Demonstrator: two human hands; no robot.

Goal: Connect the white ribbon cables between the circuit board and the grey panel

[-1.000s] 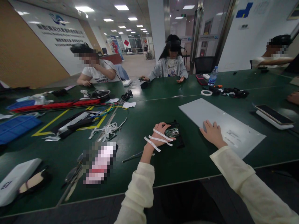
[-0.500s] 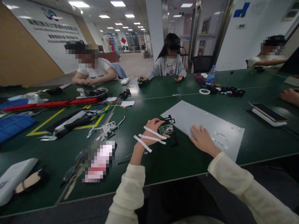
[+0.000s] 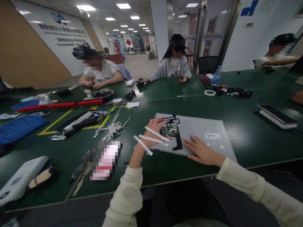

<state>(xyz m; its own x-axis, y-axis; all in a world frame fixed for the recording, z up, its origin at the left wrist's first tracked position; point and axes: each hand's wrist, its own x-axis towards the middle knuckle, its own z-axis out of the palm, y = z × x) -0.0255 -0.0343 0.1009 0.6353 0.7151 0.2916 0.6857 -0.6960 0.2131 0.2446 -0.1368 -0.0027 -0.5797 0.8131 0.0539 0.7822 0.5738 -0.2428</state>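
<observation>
My left hand [image 3: 155,130] grips the left edge of a green circuit board [image 3: 169,130], thumb below and fingers above. A black bracket [image 3: 178,142] is joined to the board. Both are over a flat grey metal panel [image 3: 201,124] with white labels on its right part; whether they touch it I cannot tell. Three white strips [image 3: 153,138] with small print lie across the back of my left hand and wrist. My right hand [image 3: 201,149] rests flat on the panel's near edge, fingers spread, right of the bracket.
White strips of tape [image 3: 115,130] and a pixelated pink item [image 3: 106,160] lie to the left. A blue tray [image 3: 21,127] and red bars [image 3: 61,105] stand further left. A phone on a white block [image 3: 276,116] is at the right. Co-workers [image 3: 175,63] sit across the table.
The grey panel has turned and slid left toward me under the circuit board, with my right hand flat on it. My left hand keeps its grip on the board.
</observation>
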